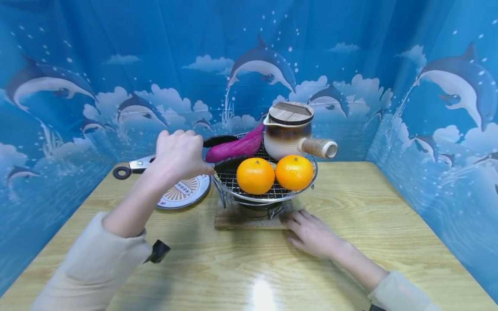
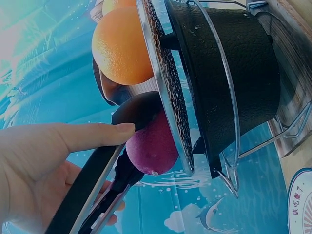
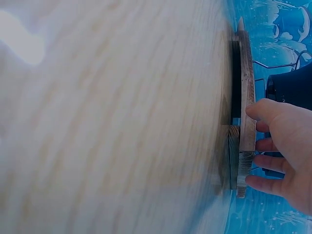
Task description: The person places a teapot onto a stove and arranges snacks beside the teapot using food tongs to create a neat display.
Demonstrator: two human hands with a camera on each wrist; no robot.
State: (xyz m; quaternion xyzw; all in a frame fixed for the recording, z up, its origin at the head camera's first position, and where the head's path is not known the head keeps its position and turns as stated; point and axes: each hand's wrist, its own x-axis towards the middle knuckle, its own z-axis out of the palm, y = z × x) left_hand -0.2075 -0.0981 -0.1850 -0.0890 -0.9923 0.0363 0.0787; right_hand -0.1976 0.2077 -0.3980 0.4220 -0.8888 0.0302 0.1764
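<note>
In my left hand (image 1: 179, 153) I grip kitchen tongs (image 1: 142, 165), silver with black tips and a black ring at the end. The tips lie on either side of a purple sweet potato (image 1: 235, 149), low over the wire grill rack (image 1: 229, 183), as the left wrist view shows the sweet potato (image 2: 155, 146) from its end. Two oranges (image 1: 255, 176) sit at the front of the rack. With its fingers loosely extended, my right hand (image 1: 313, 233) rests at the right front corner of the wooden board (image 3: 247, 97) under the stove; its thumb touches the board's front edge.
Behind the oranges stands a brown-and-cream teapot (image 1: 278, 140) with a wooden lid and a side handle pointing right. Left of the stove, a patterned plate (image 1: 200, 196) lies on the table. The black stove pot (image 2: 239, 68) sits in a wire frame. A dolphin curtain (image 1: 171, 52) surrounds the table.
</note>
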